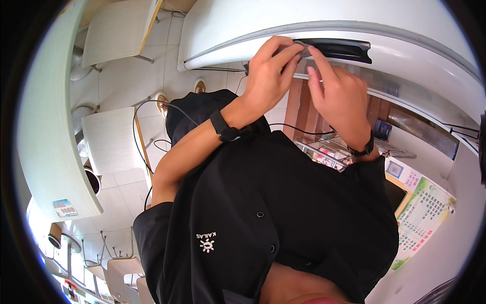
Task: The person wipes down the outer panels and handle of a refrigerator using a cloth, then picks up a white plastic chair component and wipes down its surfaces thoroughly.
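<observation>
My left hand (pixel 271 74) grips a small grey piece (pixel 302 48), apparently a cloth, between its thumb and fingers. The cloth lies against the left end of a black recessed handle (pixel 341 50) on the front of a white appliance (pixel 303 17), which looks like a freezer. The index fingertip of my right hand (pixel 338 89) touches the cloth's right side, while its thumb stays apart below. Fingers cover part of the cloth and the handle's left end. Each wrist wears a black band.
Pale tables (pixel 45 114) and stools (pixel 110 140) stand to the left on a tiled floor (pixel 114 197). A black cable (pixel 134 125) loops beside my left arm. At right are a metal rack (pixel 322 154) and a printed poster (pixel 423 220) bearing writing.
</observation>
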Motion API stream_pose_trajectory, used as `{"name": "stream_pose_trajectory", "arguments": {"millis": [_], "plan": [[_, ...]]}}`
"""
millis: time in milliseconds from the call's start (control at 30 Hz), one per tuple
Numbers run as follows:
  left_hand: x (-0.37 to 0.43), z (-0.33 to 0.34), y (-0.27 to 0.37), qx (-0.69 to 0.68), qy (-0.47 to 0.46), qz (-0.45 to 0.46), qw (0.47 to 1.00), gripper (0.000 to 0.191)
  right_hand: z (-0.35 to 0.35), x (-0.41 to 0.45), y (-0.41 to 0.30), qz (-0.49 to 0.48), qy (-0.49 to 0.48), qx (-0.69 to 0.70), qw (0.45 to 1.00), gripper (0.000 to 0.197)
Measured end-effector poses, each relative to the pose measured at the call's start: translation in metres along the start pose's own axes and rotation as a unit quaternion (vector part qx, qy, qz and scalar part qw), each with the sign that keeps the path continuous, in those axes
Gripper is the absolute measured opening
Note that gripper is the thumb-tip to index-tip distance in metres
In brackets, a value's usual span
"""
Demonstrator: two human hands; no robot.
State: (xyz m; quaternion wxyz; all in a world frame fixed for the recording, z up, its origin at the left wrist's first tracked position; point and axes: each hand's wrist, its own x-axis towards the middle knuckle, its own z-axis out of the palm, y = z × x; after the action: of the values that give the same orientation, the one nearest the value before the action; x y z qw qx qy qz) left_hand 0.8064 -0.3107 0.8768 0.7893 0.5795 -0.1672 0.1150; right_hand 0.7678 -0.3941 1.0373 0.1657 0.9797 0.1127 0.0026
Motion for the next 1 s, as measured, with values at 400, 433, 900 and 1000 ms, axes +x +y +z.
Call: {"name": "stream_pose_trajectory", "arguments": {"millis": [400,433,900,1000], "plan": [[0.018,0.000,0.012,0.119,-0.041,0.167,0.978,0.045,-0.013,0.000,0.002,-0.010,0.012,-0.109,0.994,0.044],[0.018,-0.002,0.008,0.119,-0.042,0.167,0.978,0.045,-0.011,0.001,-0.001,-0.010,0.011,-0.109,0.994,0.044],[-0.026,-0.019,-0.037,0.154,0.010,0.065,0.986,0.035,0.039,0.012,-0.032,-0.026,-0.112,-0.059,0.992,0.046],[-0.018,-0.013,-0.019,0.092,0.007,0.010,0.996,0.029,0.029,0.008,-0.030,-0.010,-0.118,-0.077,0.990,0.045]]}}
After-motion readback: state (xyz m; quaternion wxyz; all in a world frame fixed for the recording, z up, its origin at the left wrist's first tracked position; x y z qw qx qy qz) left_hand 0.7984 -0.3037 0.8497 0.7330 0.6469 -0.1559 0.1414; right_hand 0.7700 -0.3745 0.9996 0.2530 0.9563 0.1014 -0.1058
